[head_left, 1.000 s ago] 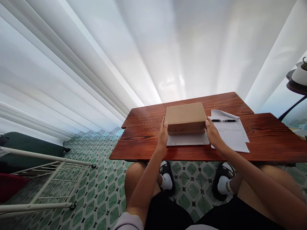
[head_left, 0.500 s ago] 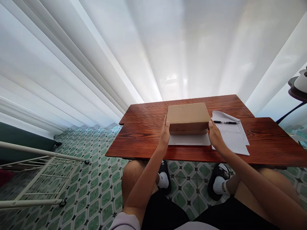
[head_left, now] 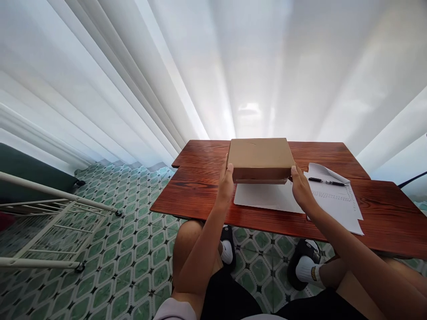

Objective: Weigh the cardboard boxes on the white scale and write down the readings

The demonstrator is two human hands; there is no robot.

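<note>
A closed brown cardboard box (head_left: 260, 154) is held between both hands, raised above the table. My left hand (head_left: 226, 180) presses its left end, thumb at the near corner. At the right end, my right hand (head_left: 300, 186) grips the other near corner. Fingers of both hands are partly hidden by the box. Under it on the wood lies a flat white sheet or board (head_left: 267, 198), partly covered from view. Just right of my right hand are sheets of white paper (head_left: 336, 206) with writing, and a black pen (head_left: 326, 182) rests on them.
The dark red wooden table (head_left: 193, 191) has a stepped outline. White curtains (head_left: 260, 66) hang behind it. A white metal rack (head_left: 60, 226) on castors stands on the green tiled floor (head_left: 133, 249) at the left. My knees are under the table's near edge.
The box has come up off the white sheet, showing more of its near side, with both hands still on its ends. The camera view has turned slightly, shifting the table and papers.
</note>
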